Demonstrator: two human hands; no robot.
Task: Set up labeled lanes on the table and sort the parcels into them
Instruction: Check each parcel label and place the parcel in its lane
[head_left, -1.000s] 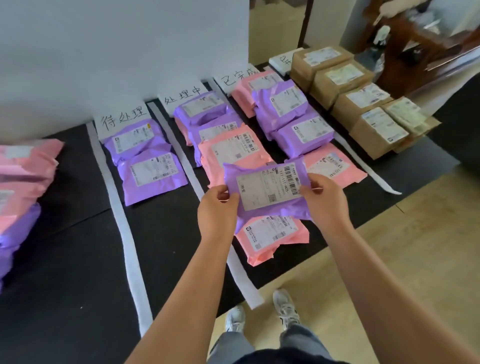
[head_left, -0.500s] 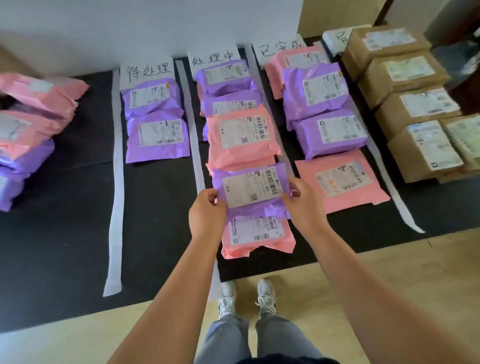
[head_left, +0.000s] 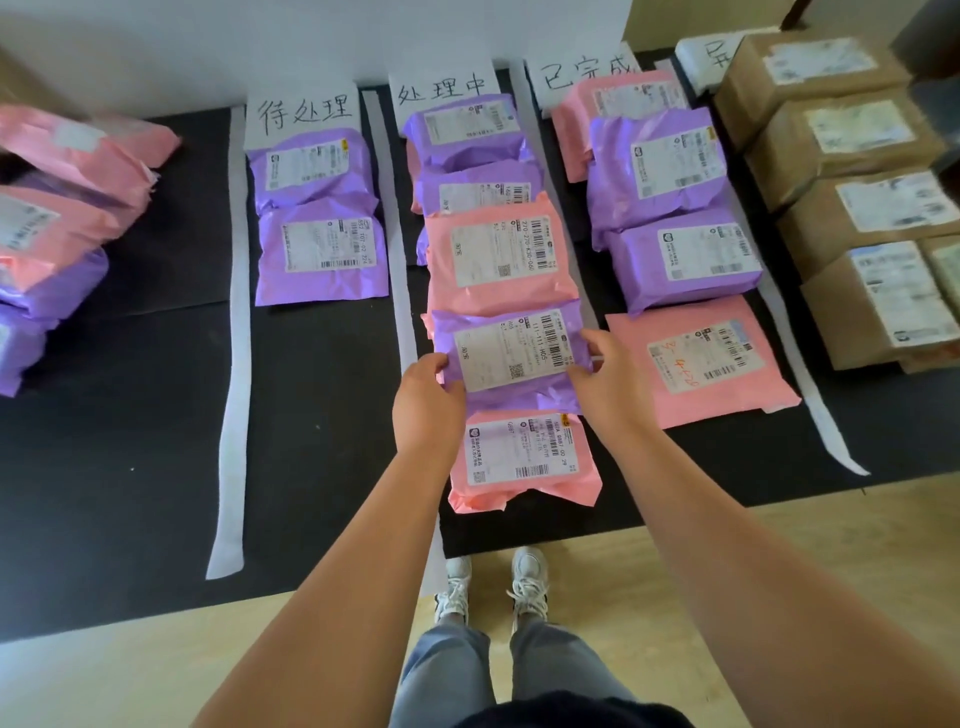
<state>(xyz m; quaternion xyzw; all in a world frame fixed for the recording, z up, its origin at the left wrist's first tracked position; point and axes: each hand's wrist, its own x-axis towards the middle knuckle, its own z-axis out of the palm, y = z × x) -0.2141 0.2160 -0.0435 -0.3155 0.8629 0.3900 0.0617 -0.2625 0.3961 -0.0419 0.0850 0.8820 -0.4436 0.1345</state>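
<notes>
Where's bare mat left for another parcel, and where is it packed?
Roomiest: the leftmost labelled lane, bare in front of its two purple parcels. Also bare: the mat between the left pile and the first paper strip. A smaller patch fronts the flat pink parcel. The second lane is packed; boxes fill the far right.

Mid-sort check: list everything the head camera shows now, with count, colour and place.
table: one, black, spans the view.
divider strips: four, white, front to back.
lane labels: four, white, handwritten, far edge; rightmost partly hidden.
first-lane parcels: two, purple.
second-lane parcels: at least four, two purple, two pink.
held parcel: one, purple, second lane, between the pink ones.
third-lane parcels: four, two pink, two purple.
boxes: at least five, brown, far right.
unsorted pile: several, pink and purple, far left.
shoes: two, white, on the floor.
left hand: grips the held parcel's left edge.
right hand: grips its right edge.
</notes>
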